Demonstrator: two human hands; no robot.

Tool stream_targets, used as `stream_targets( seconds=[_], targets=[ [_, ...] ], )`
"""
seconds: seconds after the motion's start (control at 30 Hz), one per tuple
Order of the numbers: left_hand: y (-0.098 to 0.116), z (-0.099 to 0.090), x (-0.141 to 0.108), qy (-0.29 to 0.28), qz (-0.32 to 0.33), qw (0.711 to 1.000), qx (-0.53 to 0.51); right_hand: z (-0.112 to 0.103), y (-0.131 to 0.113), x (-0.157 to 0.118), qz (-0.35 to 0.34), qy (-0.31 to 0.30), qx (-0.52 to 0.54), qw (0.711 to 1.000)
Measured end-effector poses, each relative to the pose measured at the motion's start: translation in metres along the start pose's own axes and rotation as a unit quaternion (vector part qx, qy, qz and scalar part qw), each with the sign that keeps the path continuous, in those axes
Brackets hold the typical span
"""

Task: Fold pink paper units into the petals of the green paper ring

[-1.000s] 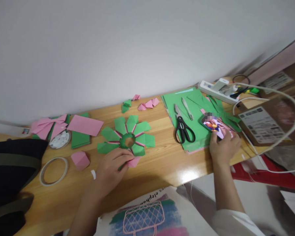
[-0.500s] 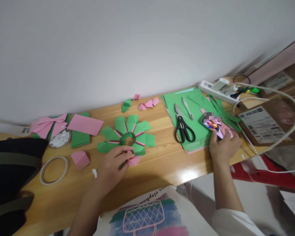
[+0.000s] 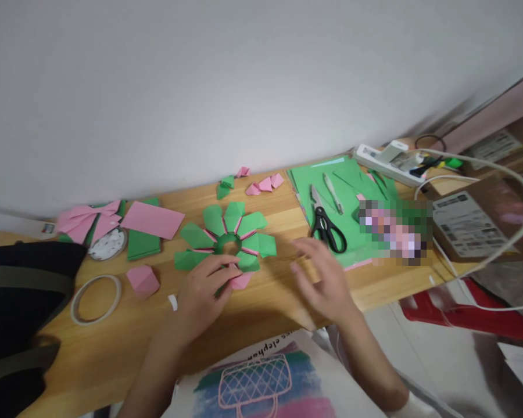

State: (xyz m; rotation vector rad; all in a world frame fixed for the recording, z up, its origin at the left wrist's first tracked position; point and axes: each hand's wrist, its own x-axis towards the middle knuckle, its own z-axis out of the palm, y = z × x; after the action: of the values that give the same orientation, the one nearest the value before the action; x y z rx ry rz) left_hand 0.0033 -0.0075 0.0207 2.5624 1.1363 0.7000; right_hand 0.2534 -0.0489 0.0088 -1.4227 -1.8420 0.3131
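My left hand (image 3: 207, 284) pinches the near edge of a ring-shaped paper flower (image 3: 213, 220), made of folded green pieces with pink layers showing between them. A pink folded part (image 3: 243, 281) sticks out by the fingertips, which hide some of the joint. My right hand (image 3: 325, 284) hovers over the wooden table to the right of the flower, slightly blurred, its fingers apart and nothing seen between them. Beyond that hand lie black-handled scissors (image 3: 326, 229). A pixelated phone (image 3: 387, 229) rests farther right on green paper sheets (image 3: 303, 174).
Small folded pieces (image 3: 265, 184) lie near the wall. Toward the left are a tape roll (image 3: 74, 303), a pink folded piece (image 3: 143, 282), a pink paper stack (image 3: 152, 219) and a black bag (image 3: 26, 290). A utility knife (image 3: 332, 193), power strip (image 3: 387, 165) and cardboard box (image 3: 512, 215) occupy the right.
My right hand has left the phone and moved left, to near the flower. The phone stays on the green paper. My left hand keeps its pinch on the flower.
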Motion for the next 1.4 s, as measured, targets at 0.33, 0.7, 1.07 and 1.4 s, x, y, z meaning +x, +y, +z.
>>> stream_targets(
  seconds=[0.33,0.7,1.07,1.4],
  targets=[
    [0.0,-0.002,-0.002,0.019,-0.004,1.0,-0.016,0.048,-0.035,0.023,-0.115,-0.173,-0.018,0.978],
    [0.002,0.001,0.0,0.065,-0.038,0.997,-0.004,0.049,-0.028,0.02,-0.051,-0.094,0.162,0.981],
    [0.0,0.003,-0.001,0.048,-0.015,0.999,0.007,0.053,-0.028,0.019,-0.057,-0.076,0.174,0.98],
    [0.002,-0.003,0.001,0.025,0.02,0.999,0.011,0.043,-0.018,0.023,-0.115,-0.101,0.052,0.987]
  ],
)
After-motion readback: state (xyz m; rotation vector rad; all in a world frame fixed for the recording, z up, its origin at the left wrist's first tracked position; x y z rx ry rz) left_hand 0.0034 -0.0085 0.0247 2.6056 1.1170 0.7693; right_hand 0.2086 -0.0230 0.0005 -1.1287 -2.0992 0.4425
